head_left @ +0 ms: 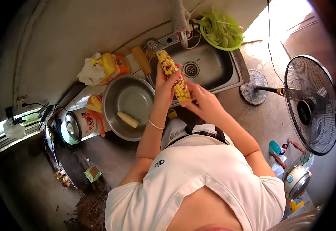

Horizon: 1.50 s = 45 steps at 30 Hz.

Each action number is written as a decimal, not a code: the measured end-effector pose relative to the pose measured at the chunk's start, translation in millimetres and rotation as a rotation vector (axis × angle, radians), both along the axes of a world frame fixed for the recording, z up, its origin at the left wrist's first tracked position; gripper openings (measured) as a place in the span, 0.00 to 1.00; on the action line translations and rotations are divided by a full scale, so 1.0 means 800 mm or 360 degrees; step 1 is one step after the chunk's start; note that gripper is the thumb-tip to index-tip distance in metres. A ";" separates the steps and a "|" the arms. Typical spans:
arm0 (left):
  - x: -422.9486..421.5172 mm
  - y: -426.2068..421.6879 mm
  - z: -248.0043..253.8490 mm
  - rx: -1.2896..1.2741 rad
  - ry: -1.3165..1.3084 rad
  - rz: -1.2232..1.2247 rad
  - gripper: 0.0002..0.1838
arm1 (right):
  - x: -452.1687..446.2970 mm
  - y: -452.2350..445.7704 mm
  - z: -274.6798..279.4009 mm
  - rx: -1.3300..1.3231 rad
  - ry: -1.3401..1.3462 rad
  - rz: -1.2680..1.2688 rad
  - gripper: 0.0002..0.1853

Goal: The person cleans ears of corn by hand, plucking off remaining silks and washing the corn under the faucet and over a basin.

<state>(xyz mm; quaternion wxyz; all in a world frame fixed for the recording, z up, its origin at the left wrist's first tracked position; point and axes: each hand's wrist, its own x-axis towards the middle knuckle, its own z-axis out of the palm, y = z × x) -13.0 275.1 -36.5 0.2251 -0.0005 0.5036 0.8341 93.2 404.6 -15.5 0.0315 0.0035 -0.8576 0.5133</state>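
Observation:
A husked corn cob with yellow and dark purple kernels is held at a slant over the front edge of the metal sink. My left hand, with a bangle on its wrist, wraps around the middle of the cob. At the cob's lower end, my right hand grips it between thumb and fingers. To the left, a large grey metal basin holds a pale cob. Green corn husks fill a lime-green bowl at the sink's far right corner.
A faucet stands behind the sink. Left of the basin are an orange-handled container with yellow corn and a floral-patterned pot. A yellow-orange package sits behind the basin. A standing fan is on the right.

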 end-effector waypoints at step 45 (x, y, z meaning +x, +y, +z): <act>-0.018 0.034 -0.105 0.0885 -0.0947 -0.0125 0.29 | -0.325 0.192 -0.220 0.1285 -0.0270 -0.0042 0.14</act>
